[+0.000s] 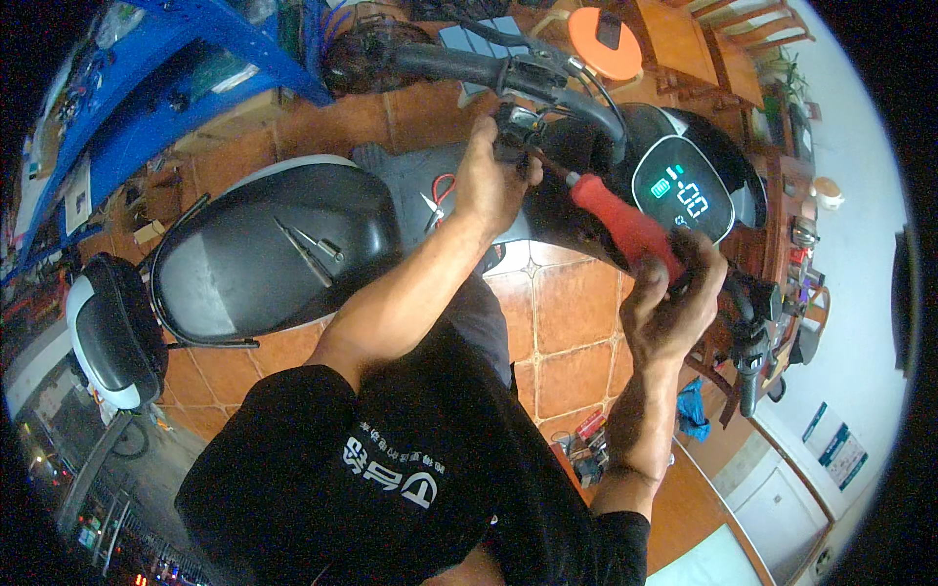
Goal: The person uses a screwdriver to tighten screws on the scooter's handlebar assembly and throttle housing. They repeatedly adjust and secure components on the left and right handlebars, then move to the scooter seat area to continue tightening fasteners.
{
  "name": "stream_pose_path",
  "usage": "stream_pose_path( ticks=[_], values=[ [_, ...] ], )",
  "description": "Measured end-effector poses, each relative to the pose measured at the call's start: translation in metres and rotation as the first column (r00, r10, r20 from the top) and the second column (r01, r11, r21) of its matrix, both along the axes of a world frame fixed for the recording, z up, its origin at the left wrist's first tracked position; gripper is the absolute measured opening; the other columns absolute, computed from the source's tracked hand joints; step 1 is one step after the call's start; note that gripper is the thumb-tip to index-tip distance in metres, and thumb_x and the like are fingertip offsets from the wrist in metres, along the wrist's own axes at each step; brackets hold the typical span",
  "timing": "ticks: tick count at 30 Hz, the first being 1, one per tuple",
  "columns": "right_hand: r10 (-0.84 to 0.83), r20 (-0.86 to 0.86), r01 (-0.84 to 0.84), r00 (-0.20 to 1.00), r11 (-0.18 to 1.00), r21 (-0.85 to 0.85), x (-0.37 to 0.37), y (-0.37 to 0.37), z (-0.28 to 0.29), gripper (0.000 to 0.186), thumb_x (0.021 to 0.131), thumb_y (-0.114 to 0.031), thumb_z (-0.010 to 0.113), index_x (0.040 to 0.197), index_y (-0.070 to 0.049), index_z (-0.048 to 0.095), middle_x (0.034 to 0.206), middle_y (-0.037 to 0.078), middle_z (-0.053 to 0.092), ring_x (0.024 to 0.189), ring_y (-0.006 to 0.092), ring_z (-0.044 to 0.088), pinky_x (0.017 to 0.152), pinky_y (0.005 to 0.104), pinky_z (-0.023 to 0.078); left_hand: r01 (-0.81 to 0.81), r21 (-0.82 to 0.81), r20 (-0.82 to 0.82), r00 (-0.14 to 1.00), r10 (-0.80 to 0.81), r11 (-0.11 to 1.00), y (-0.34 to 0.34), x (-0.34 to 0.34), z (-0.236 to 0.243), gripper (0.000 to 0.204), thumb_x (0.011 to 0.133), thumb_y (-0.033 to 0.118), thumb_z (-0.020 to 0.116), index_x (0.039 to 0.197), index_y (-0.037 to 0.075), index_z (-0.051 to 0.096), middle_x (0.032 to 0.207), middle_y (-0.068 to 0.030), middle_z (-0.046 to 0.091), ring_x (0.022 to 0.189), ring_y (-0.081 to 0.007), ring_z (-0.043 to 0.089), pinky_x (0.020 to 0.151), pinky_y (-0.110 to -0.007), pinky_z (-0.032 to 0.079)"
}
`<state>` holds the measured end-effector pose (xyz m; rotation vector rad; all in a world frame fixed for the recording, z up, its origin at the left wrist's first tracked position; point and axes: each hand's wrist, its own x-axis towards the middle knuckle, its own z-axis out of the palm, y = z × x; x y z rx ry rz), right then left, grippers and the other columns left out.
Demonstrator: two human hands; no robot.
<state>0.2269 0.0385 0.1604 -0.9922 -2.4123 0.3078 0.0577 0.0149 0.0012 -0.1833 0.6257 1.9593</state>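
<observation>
My left hand (484, 190) grips a small black switch housing (516, 127) beside the scooter's handlebar (449, 65). In my right hand (669, 313) is a red-handled screwdriver (620, 220), its shaft slanting up and left toward that housing. Whether the tip touches a screw is too small to tell. The scooter's lit display (682, 190) is just right of the screwdriver handle. Two slim metal-tipped tools (308, 256) lie on the black seat (234, 264). Red-handled scissors or pliers (437, 202) rest near my left wrist, partly hidden.
A blue metal rack (254, 49) stands at the upper left. Beyond the handlebar is a round orange stool (601, 57) with a phone-like dark object on it. The other handlebar grip (749, 386) juts out at the right. Behind the seat is a padded backrest (117, 332).
</observation>
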Motion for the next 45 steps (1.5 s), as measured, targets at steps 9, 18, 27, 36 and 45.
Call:
stream_pose_path(
  ticks=[9,18,27,36,45],
  values=[
    [0.206,-0.174,-0.220,0.963,0.973,-0.066,-0.003,0.011,0.001,0.044,0.083,-0.014,0.063,0.121,0.001,0.045,0.113,0.021,0.055,0.104,0.0350,0.056,0.090,0.0404,0.046,-0.022,-0.022,0.045,0.999,0.023,1.000,0.003,0.001,0.004,0.036,0.100,0.038,0.032,0.110,0.010,0.053,0.092,-0.0060,0.061,0.073,-0.0164,0.057,0.056,-0.031,0.046],
    [-0.024,0.031,0.026,0.999,0.998,-0.057,0.000,0.006,0.004,0.039,0.091,-0.021,0.059,0.119,0.003,0.048,0.110,0.019,0.057,0.101,0.0270,0.059,0.087,0.0361,0.048,-0.015,-0.021,0.009,1.000,0.016,1.000,0.002,0.001,0.005,0.037,0.099,0.040,0.037,0.111,0.009,0.054,0.094,-0.0060,0.061,0.077,-0.0169,0.057,0.061,-0.032,0.047],
    [-0.199,0.232,0.267,0.952,0.912,-0.311,0.003,0.006,0.012,0.050,0.086,-0.027,0.066,0.122,0.001,0.045,0.107,0.023,0.059,0.092,0.0331,0.064,0.078,0.0357,0.052,-0.027,-0.002,0.011,1.000,0.027,1.000,0.002,0.000,0.001,0.041,0.098,0.043,0.040,0.112,0.007,0.055,0.095,-0.0089,0.061,0.081,-0.0222,0.058,0.066,-0.035,0.048],
    [-0.029,0.018,0.031,0.999,0.982,-0.187,0.001,0.014,0.009,0.041,0.092,-0.037,0.057,0.111,-0.001,0.049,0.092,0.020,0.061,0.086,0.0284,0.064,0.075,0.0361,0.050,-0.031,0.014,-0.024,0.999,0.032,0.999,0.004,0.003,-0.002,0.039,0.099,0.041,0.036,0.113,0.008,0.053,0.095,-0.0083,0.060,0.077,-0.0196,0.057,0.061,-0.034,0.047],
    [0.064,-0.079,-0.074,0.995,0.989,-0.130,0.004,0.011,0.007,0.039,0.093,-0.035,0.057,0.112,-0.001,0.051,0.088,0.018,0.062,0.083,0.0227,0.061,0.074,0.0336,0.049,-0.035,-0.039,-0.066,0.997,0.032,0.999,0.004,0.006,0.002,0.044,0.095,0.048,0.044,0.112,0.008,0.054,0.097,-0.0083,0.060,0.080,-0.0222,0.059,0.068,-0.037,0.049]
  ],
)
